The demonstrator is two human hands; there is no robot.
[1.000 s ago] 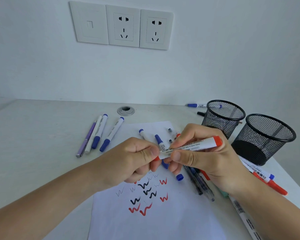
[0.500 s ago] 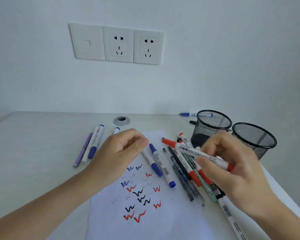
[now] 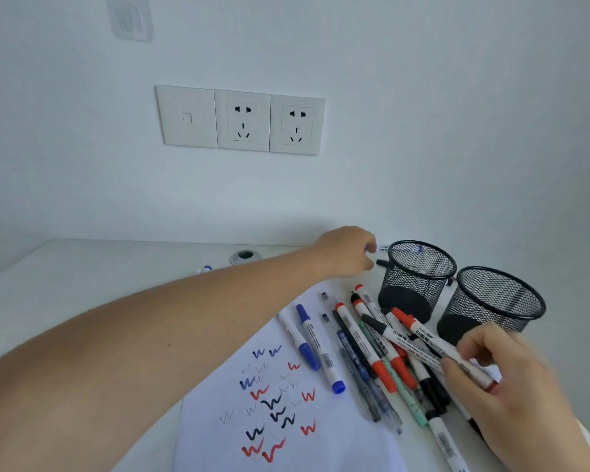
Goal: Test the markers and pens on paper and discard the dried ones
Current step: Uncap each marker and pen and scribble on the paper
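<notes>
While the right hand pinches a red-capped marker above the pen pile just to its left, the left hand hangs far out beside a mesh cup, fingers curled, whether round anything I cannot tell, with the paper between both hands.

At four o'clock, a white marker barrel reads what looks like "WHITE BOARD"; other labels are too blurred.

Soft even daylight, faint shadows, wide-angle edge bending, slight motion blur
</notes>
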